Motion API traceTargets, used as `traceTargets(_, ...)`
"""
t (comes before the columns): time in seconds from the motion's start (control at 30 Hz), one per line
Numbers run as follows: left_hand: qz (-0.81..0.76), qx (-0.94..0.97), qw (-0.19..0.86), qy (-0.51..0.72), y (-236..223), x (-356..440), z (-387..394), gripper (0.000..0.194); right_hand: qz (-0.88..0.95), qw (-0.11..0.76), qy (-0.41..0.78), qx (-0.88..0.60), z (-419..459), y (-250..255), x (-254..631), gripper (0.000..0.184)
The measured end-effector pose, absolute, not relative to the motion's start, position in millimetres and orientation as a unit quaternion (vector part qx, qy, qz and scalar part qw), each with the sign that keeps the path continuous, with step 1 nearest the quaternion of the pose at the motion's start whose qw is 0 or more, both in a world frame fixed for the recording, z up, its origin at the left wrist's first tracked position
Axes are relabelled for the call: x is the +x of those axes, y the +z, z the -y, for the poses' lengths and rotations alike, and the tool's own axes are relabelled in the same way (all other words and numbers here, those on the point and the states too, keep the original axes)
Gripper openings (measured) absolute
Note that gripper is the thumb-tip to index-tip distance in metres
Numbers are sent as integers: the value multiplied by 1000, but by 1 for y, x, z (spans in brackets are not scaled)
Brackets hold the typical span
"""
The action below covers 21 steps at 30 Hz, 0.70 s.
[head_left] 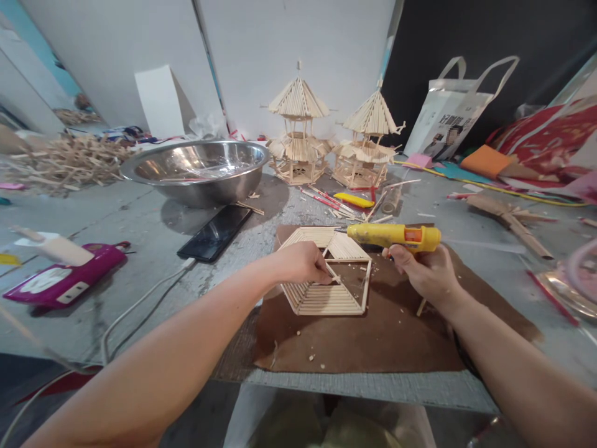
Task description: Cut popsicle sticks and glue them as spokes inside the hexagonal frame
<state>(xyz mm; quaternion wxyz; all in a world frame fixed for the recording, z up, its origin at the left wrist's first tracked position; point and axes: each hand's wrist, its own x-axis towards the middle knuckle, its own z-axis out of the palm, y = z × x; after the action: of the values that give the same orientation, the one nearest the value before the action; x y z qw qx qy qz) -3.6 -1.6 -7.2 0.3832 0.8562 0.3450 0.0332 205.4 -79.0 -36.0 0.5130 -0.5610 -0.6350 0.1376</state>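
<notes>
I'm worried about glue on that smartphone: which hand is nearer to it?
Left. The left hand is to the right of the smartphone; the right hand, holding the yellow glue gun, is farther right.

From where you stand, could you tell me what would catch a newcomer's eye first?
Probably the stick-built pagoda and its shorter neighbour, towards the back, right of the steel bowl. Then the yellow glue gun in the right hand, and the partly filled hexagonal frame by the left hand, on the brown sheet.

yellow: glue gun [389, 236] | brown: mat [387, 336] | magenta, white-patched: device [69, 277] | orange: paper [485, 162]
</notes>
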Motion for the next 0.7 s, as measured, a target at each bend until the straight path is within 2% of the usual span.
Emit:
traceTargets(0.23,-331,885,328,14,-8,-3,3,14,635,516,141,-558,79,-36,205,22)
traceTargets(0.7,-333,896,291,-28,-9,-2,1,18,633,515,153,-557,79,-37,205,23)
